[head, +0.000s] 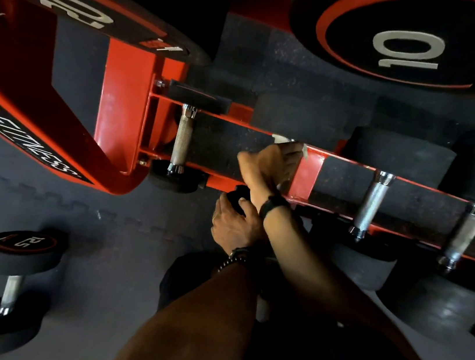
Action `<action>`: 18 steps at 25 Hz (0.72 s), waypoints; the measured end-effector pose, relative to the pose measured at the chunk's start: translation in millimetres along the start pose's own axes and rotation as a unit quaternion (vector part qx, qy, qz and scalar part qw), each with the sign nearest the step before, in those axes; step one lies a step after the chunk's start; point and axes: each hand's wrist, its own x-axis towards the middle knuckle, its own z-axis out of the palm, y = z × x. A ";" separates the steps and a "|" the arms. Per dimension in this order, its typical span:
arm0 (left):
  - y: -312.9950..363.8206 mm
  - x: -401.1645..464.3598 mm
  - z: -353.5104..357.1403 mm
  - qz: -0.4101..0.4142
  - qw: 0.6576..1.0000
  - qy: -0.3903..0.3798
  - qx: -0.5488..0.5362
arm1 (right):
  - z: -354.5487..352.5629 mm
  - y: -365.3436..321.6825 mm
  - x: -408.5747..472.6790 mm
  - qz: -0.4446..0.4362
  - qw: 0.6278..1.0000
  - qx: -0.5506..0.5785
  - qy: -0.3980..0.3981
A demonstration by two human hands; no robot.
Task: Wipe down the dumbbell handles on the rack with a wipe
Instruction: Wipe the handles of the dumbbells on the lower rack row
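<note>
My left hand (235, 226) sits just below the middle of the frame, fingers curled over the dark end (240, 195) of a dumbbell at the near edge of the rack (305, 174). Right above it, my right hand (271, 166) is closed around that dumbbell's handle, which is hidden under my palm. Bits of white wipe (280, 137) poke out past my fingers at the top and at the right side of the hand, so the wipe is pressed between palm and handle. A dark band circles the right wrist; a watch and beads sit on the left one.

At far left, low in the frame, a loose dumbbell (12, 287) lies on the grey floor mat (95, 261), well apart from the rack. The red rack frame fills the upper left, with white lettering along its black stripe. Just left of my hands a knurled handle (182, 138) spans the rack's rails, bare and untouched. To the right of my hands two more handles rest across the rails, the nearer one (371, 205) and a further one (463, 235) towards the right edge. In the upper right a big black dumbbell head (407, 49) marked 10 stands on the tier above.
</note>
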 end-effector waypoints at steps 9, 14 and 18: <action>-1.3 -2.8 2.9 0.010 0.999 0.036 -0.013 | -25.6 16.8 30.5 0.018 0.955 0.286 -0.079; -5.9 -1.0 5.9 0.015 0.999 0.041 0.001 | -40.1 32.4 42.3 -0.014 0.951 0.250 -0.183; -3.6 -2.6 5.0 0.025 0.998 0.049 0.003 | -66.8 62.6 35.5 -0.181 0.963 -0.107 -0.169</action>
